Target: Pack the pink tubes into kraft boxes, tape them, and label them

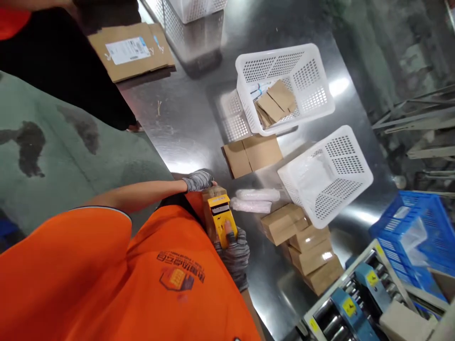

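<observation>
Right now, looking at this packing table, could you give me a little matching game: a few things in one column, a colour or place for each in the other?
Things:
1. scanner
2. upper basket
3. crate
4. flat carton

Descriptions:
A. blue, at the right edge
B. yellow, gripped in the right hand
C. brown with a white label, top left
D. white, holding brown boxes

Pairs: 1-B, 2-D, 3-A, 4-C

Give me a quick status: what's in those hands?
Left hand on small carton. Right hand grips yellow device. Wrapped packets beside; nothing blocking.
</observation>
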The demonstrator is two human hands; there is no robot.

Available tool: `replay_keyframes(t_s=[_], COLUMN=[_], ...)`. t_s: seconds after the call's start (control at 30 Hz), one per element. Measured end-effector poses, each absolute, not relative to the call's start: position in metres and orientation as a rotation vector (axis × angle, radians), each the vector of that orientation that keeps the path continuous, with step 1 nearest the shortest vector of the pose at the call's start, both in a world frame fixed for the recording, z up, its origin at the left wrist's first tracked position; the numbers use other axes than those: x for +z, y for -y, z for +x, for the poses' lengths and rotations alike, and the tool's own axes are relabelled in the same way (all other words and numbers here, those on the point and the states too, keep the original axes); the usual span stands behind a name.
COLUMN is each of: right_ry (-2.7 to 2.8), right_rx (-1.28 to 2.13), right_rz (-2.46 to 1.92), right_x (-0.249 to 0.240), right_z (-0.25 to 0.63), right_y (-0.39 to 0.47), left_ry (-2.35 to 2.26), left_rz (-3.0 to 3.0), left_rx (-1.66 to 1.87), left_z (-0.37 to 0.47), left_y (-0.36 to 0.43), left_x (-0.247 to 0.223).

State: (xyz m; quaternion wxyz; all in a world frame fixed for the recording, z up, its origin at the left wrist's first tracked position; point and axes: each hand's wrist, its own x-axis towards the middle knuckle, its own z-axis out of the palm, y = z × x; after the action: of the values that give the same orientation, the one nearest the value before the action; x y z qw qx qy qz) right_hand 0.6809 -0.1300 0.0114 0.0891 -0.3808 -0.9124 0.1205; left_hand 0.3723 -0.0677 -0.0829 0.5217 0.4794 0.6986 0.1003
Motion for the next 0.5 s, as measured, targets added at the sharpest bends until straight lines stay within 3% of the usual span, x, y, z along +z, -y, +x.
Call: replay_keyframes(t_s=[0.33,0.5], right_ry=[2.579,2.548], right_rx=[0.346,0.226], right_rz=[-1.094,-1.010], right_x=[0.009,0.003], right_z=[0.687,0.711], right_y=[0.133,0.144], left_ry=[-1.649,-1.405], left_rz=[0.980,0.822], left_rx=[0.360,0.481], left_z=[0.384,0.389], left_y=[0.085,0.103], left_x=[-0.090,-0.094])
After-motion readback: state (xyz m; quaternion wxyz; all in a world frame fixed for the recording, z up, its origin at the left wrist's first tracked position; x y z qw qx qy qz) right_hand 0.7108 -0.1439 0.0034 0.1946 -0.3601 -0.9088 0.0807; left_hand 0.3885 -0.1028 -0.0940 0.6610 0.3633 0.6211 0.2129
